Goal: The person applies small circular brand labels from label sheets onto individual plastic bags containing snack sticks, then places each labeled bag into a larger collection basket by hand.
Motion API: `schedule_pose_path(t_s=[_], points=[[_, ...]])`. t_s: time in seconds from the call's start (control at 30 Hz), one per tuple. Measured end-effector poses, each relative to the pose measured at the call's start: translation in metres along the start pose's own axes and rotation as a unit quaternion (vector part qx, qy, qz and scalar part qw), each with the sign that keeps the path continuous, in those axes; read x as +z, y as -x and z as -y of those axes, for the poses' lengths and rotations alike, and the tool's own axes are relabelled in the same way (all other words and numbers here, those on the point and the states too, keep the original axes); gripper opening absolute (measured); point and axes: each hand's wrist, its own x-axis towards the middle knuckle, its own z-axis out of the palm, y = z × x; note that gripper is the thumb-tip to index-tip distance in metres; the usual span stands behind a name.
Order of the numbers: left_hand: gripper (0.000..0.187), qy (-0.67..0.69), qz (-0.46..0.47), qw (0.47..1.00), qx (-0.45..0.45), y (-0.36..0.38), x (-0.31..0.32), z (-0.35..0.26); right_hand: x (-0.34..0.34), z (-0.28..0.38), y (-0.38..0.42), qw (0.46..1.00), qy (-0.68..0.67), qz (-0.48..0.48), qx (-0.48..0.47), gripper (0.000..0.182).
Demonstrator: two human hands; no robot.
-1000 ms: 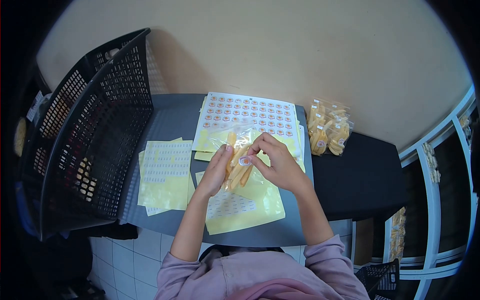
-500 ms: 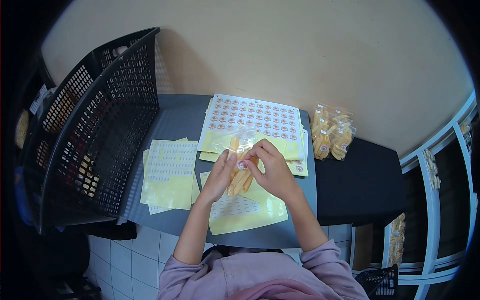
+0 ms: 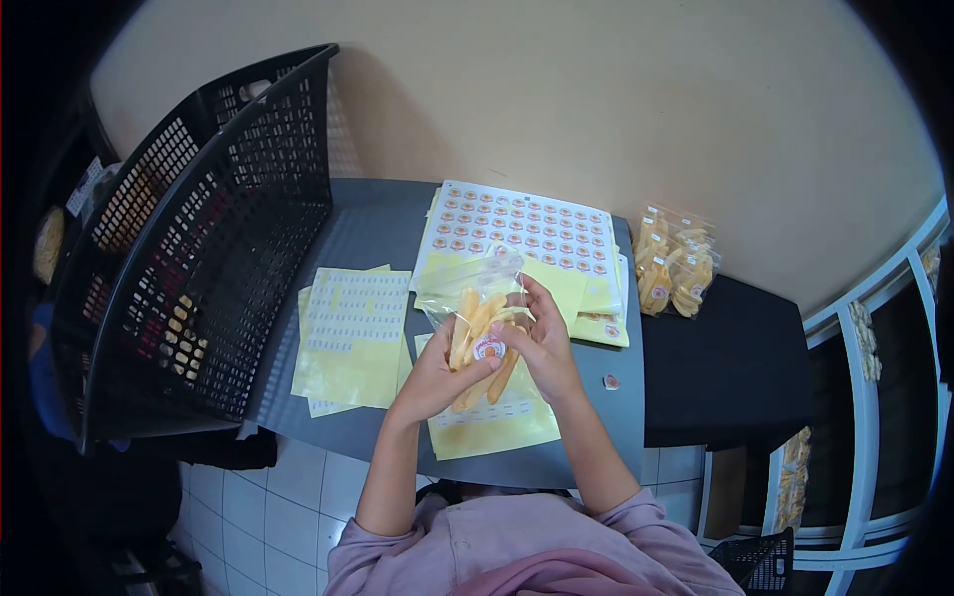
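Observation:
A clear plastic bag of stick-shaped snacks (image 3: 475,316) is held between both hands above the table. My left hand (image 3: 437,377) wraps the bag's left side, its thumb across the front. On the right side, my right hand (image 3: 545,343) grips the bag, thumb near a round white and orange sticker (image 3: 488,348) on its front. Behind the bag lies a sheet of round stickers (image 3: 527,221) on yellow backing. To the left is a sheet of small printed labels (image 3: 356,308), and another label sheet (image 3: 487,437) lies partly hidden beneath the hands.
A large black plastic basket (image 3: 214,223) stands at the left of the grey table (image 3: 388,223). Several filled snack bags (image 3: 676,263) rest on the black surface (image 3: 730,368) at right. A small sticker-like piece (image 3: 611,381) lies near the table's right edge.
My right fingers have gone from pinching at the sticker to holding the bag's right side. The bag now faces up with its sticker plainer. A small piece now shows on the table at right.

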Motion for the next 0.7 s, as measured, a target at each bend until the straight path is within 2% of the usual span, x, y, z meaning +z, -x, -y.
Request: schedule_pose_path(t_s=[0.07,0.17,0.33,0.4,0.47,0.53,0.57,0.6,0.63,0.67,0.7], points=[[0.056,-0.018,-0.003,1.000,0.008,0.007,-0.007,0.003,0.009,-0.003,0.003,0.996,0.064,0.034,-0.042,0.078],[0.058,-0.037,-0.015,0.999,0.011,0.023,-0.016,0.004,0.023,-0.006,0.009,0.993,0.098,0.055,-0.047,0.082],[0.059,-0.018,-0.041,0.999,-0.009,0.055,-0.035,0.012,0.039,-0.032,0.019,0.992,0.076,0.102,-0.024,0.085],[0.059,0.070,-0.086,0.994,-0.003,0.073,-0.042,0.023,0.045,-0.038,0.028,0.989,0.067,0.126,-0.024,0.085],[0.059,0.089,-0.099,0.991,0.003,0.097,-0.056,0.036,0.053,-0.039,0.037,0.974,0.101,0.202,0.033,0.089],[0.057,0.167,-0.173,0.969,-0.060,0.120,-0.073,0.042,0.060,-0.038,0.038,0.968,0.085,0.228,0.053,0.088],[0.057,0.169,-0.171,0.969,-0.060,0.131,-0.082,0.048,0.057,-0.042,0.033,0.956,0.136,0.261,-0.001,0.086],[0.054,0.207,-0.223,0.952,-0.037,0.141,-0.093,0.056,0.055,-0.042,0.029,0.937,0.187,0.290,-0.055,0.085],[0.050,0.244,-0.273,0.930,-0.016,0.145,-0.103,0.058,0.053,-0.039,0.027,0.944,0.217,0.231,-0.091,0.075],[0.050,0.245,-0.268,0.932,-0.019,0.147,-0.110,0.056,0.048,-0.038,0.023,0.945,0.220,0.226,-0.091,0.075],[0.047,0.285,-0.251,0.925,-0.013,0.150,-0.116,0.052,0.038,-0.040,0.017,0.936,0.294,0.147,-0.125,0.065]])
